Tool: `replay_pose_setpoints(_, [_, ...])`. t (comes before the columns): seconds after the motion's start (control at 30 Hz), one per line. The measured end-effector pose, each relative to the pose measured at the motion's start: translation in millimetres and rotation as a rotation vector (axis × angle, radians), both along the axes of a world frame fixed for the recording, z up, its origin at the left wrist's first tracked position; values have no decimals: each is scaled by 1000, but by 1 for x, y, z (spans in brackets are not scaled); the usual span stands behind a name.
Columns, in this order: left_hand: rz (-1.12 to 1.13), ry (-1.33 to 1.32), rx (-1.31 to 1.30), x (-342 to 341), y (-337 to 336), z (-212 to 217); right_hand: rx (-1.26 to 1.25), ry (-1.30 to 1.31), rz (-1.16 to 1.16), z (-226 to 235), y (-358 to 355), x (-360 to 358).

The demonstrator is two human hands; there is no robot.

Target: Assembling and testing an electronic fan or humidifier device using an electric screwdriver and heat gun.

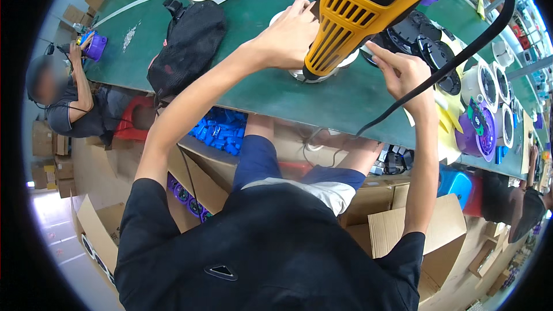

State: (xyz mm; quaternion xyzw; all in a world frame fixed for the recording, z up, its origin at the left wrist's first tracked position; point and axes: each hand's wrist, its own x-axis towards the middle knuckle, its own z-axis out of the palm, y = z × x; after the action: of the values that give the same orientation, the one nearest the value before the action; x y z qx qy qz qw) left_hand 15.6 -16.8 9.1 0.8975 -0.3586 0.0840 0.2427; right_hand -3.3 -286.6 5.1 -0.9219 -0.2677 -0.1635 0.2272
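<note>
Left hand [288,37] curled loosely over a round white part [314,69] on the green tabletop [259,89], fingers resting on its top. Right hand [403,72] just beside, thumb and forefinger pinched; cannot tell on what. Yellow power screwdriver [357,14] hanging tip-down between both hands, over the white part. Black mesh bag [187,46] lying further left.
</note>
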Motion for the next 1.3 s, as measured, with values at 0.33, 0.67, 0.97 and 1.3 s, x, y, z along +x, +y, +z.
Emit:
replay_pose_setpoints(0.33, [-13, -91, 33, 13, 6, -9, -154, -95, -9, 6, 0, -18])
replay_pose_setpoints(0.67, [-120, -73, -98, 22, 12, -17, -225, -335, -316, -33, 35, -32])
replay_pose_setpoints(0.97, [-136, -40, -211, 17, 8, -12, -189, -113, -444, -34, 57, -47])
replay_pose_setpoints(1.3, [-169, -64, -90, 26, 8, -2, -33, -131, -280, -17, 37, -34])
